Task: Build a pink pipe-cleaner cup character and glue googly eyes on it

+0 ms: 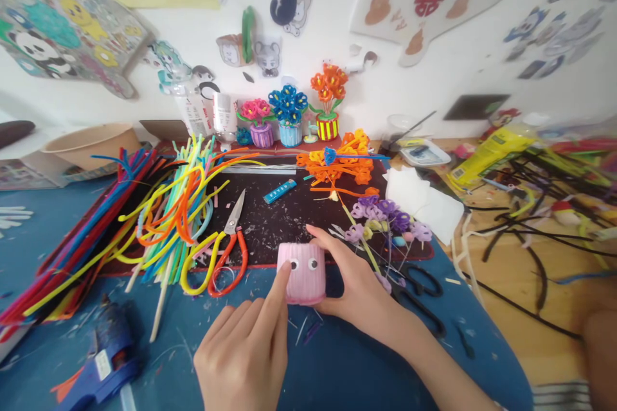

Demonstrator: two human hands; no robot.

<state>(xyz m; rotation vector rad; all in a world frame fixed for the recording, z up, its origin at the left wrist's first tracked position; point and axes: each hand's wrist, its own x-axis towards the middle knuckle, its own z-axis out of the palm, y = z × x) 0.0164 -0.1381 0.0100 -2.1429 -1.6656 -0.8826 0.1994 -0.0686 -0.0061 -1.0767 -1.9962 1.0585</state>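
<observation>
While the left hand presses an extended index fingertip to the ribbed pink cup with googly eyes, the right hand curls around its right side, cup on the blue mat against the black cutting mat.

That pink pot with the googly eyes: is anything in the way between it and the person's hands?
Nothing visible stands in the way. The left hand has its index finger directly on the front of the pink pot, and the right hand rests directly against its right side.
</observation>
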